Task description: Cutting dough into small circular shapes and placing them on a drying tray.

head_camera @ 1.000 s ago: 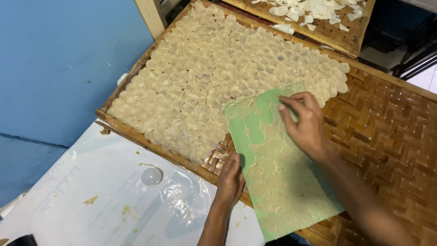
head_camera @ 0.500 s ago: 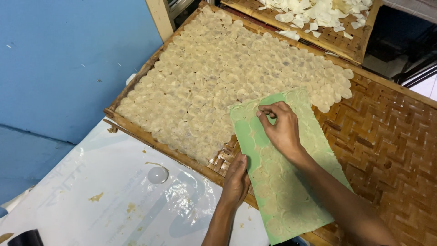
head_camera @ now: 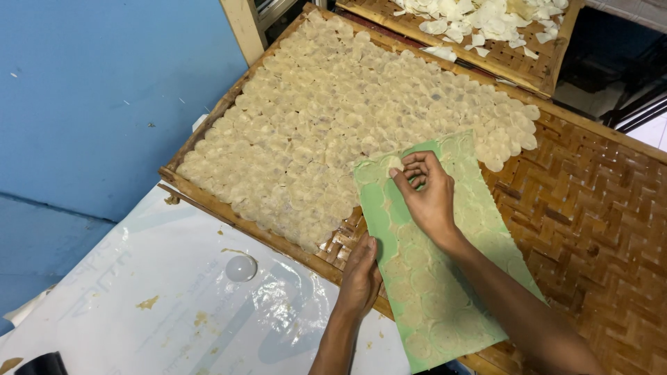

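A green board (head_camera: 445, 278) covered with thin pale round wafers lies tilted over a woven bamboo tray (head_camera: 590, 229). My left hand (head_camera: 361, 274) grips the board's near left edge. My right hand (head_camera: 425, 191) rests on the board's upper left part, its fingertips pinching one pale wafer (head_camera: 392, 164) at the corner. Beyond it, several rows of the same pale round wafers (head_camera: 326, 132) cover the left and middle of the tray, overlapping like scales.
A second bamboo tray (head_camera: 535, 73) with loose white wafer pieces sits at the top. A white plastic sheet (head_camera: 160, 305) with yellowish smears and a small clear disc (head_camera: 241, 268) covers the surface at lower left. A blue wall (head_camera: 90, 97) stands left.
My right hand has slid from the board's upper right across to its upper left corner and now pinches a wafer there. The left hand keeps its hold on the board's edge.
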